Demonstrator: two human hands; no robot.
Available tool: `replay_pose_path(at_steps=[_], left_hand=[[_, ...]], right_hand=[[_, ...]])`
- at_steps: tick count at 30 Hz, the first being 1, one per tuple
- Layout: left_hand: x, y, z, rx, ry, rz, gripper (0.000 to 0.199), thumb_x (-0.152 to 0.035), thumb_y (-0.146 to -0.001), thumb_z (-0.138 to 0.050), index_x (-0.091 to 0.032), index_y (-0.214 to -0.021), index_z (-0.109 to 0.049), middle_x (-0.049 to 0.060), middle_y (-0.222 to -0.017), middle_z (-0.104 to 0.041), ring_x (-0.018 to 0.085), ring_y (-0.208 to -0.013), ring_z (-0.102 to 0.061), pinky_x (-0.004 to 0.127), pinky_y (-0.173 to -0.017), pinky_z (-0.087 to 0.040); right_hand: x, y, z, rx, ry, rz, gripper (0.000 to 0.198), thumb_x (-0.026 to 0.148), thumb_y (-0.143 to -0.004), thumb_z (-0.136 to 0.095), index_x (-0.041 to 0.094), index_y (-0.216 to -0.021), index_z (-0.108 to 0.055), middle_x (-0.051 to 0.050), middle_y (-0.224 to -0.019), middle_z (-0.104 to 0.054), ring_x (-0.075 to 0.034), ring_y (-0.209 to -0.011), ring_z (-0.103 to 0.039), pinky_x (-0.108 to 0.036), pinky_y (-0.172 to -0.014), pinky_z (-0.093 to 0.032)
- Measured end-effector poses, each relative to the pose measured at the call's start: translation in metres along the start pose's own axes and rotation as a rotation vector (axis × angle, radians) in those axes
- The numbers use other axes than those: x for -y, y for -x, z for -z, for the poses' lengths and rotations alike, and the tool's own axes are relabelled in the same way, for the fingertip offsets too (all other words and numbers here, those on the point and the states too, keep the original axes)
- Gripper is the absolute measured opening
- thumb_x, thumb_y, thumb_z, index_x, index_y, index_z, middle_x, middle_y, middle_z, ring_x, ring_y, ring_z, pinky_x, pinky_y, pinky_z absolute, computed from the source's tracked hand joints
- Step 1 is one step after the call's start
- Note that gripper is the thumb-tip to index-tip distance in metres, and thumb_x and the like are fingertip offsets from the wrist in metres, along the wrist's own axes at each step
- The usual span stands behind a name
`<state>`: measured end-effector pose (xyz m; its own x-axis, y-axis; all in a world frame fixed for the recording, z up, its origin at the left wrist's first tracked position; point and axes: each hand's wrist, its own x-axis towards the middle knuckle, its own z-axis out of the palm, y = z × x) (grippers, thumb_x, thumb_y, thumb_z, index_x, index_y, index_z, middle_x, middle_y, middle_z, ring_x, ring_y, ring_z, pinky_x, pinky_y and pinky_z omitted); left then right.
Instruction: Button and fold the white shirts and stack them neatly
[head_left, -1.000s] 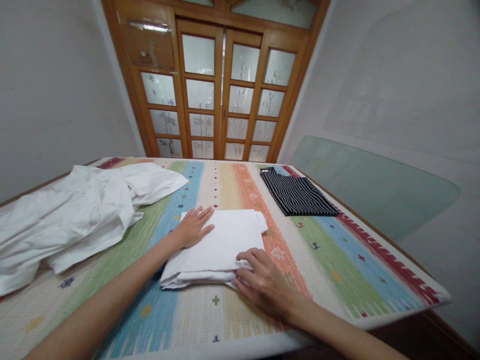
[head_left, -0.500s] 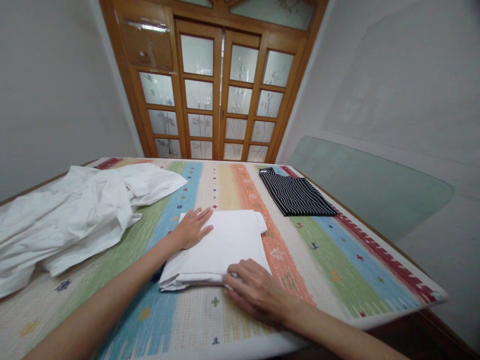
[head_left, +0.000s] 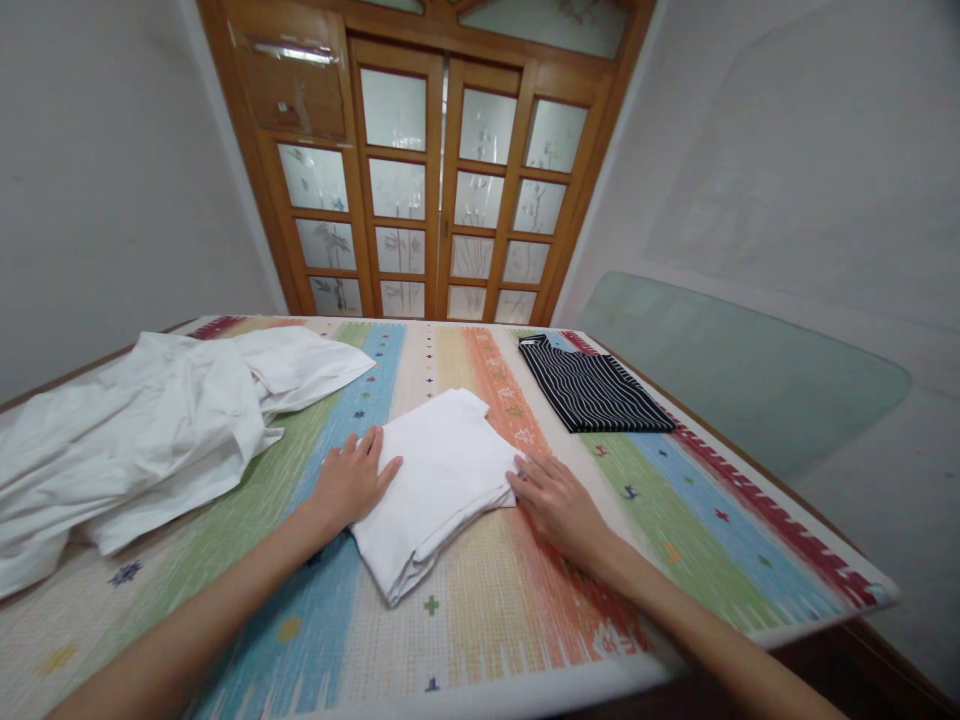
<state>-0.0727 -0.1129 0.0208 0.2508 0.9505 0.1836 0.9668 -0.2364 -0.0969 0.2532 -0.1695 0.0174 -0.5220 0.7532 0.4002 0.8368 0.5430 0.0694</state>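
A white shirt (head_left: 442,460), folded into a thick bundle, lies turned at an angle on the patterned tablecloth in front of me. Its layered edges face me, and a small tab of cloth sticks out at the far end. My left hand (head_left: 351,482) rests on its left edge, fingers stretched out and thumb apart on top of the cloth. At the right corner of the bundle, the bent fingers of my right hand (head_left: 556,508) grip the edge; the thumb is hidden.
A loose, crumpled white garment (head_left: 172,420) spreads over the table's left side. At the far right lies a folded black garment with white stripes (head_left: 592,385). The striped tablecloth (head_left: 487,630) covers the table. Beyond it are wooden glass-paned doors (head_left: 442,190) and walls on both sides.
The folded white shirt has turned counterclockwise, its right corner swinging away from me. My right hand moved right and farther off with that corner; my left hand slid slightly left and nearer.
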Motion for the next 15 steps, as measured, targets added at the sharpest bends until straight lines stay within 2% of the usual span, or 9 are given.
replay_pose_path(at_steps=[3, 5, 8, 10, 13, 15], left_hand=[[-0.012, 0.012, 0.014, 0.023, -0.055, 0.078, 0.064, -0.048, -0.096, -0.028, -0.003, -0.135, -0.051, 0.027, -0.138, -0.052, 0.040, -0.117, -0.056, 0.049, -0.087, -0.048], [-0.023, 0.019, 0.027, 0.077, -0.072, 0.116, 0.063, -0.046, -0.096, -0.031, 0.003, -0.122, -0.061, 0.031, -0.120, -0.062, 0.039, -0.104, -0.063, 0.047, -0.082, -0.049], [-0.037, 0.030, 0.048, 0.221, -0.045, 0.095, 0.057, -0.040, -0.097, -0.031, -0.002, -0.095, -0.074, 0.027, -0.092, -0.070, 0.036, -0.091, -0.067, 0.044, -0.074, -0.049], [-0.043, 0.036, 0.059, 0.282, -0.017, 0.059, 0.053, -0.037, -0.096, -0.033, -0.008, -0.089, -0.076, 0.024, -0.087, -0.072, 0.035, -0.087, -0.069, 0.041, -0.072, -0.049], [-0.047, 0.040, 0.067, 0.290, -0.018, 0.045, 0.052, -0.038, -0.097, -0.033, -0.010, -0.089, -0.076, 0.023, -0.086, -0.072, 0.034, -0.086, -0.069, 0.040, -0.070, -0.049], [-0.044, 0.039, 0.066, 0.236, -0.031, 0.059, 0.054, -0.040, -0.098, -0.031, -0.008, -0.091, -0.075, 0.023, -0.087, -0.071, 0.035, -0.087, -0.069, 0.041, -0.072, -0.050]], right_hand=[[0.007, -0.005, 0.007, -0.052, -0.056, -0.064, 0.035, 0.020, -0.096, -0.042, 0.016, -0.123, -0.064, -0.015, -0.140, -0.055, -0.030, -0.134, -0.044, -0.052, -0.110, -0.038], [0.019, -0.008, 0.011, -0.077, -0.116, -0.055, 0.040, 0.028, -0.099, -0.040, 0.014, -0.131, -0.059, -0.015, -0.145, -0.049, -0.029, -0.139, -0.039, -0.053, -0.112, -0.037], [0.042, -0.010, 0.015, -0.032, -0.213, -0.011, 0.048, 0.035, -0.100, -0.039, 0.012, -0.141, -0.048, -0.016, -0.152, -0.039, -0.028, -0.143, -0.032, -0.051, -0.114, -0.035], [0.056, -0.010, 0.016, 0.034, -0.276, 0.017, 0.052, 0.037, -0.101, -0.037, 0.010, -0.145, -0.042, -0.016, -0.155, -0.032, -0.026, -0.145, -0.027, -0.048, -0.116, -0.032], [0.067, -0.011, 0.019, 0.136, -0.365, 0.051, 0.057, 0.041, -0.101, -0.036, 0.012, -0.150, -0.033, -0.014, -0.158, -0.025, -0.024, -0.147, -0.020, -0.045, -0.119, -0.027], [0.068, -0.012, 0.019, 0.216, -0.404, 0.054, 0.063, 0.046, -0.100, -0.037, 0.013, -0.152, -0.028, -0.013, -0.159, -0.021, -0.024, -0.148, -0.016, -0.046, -0.121, -0.024]])
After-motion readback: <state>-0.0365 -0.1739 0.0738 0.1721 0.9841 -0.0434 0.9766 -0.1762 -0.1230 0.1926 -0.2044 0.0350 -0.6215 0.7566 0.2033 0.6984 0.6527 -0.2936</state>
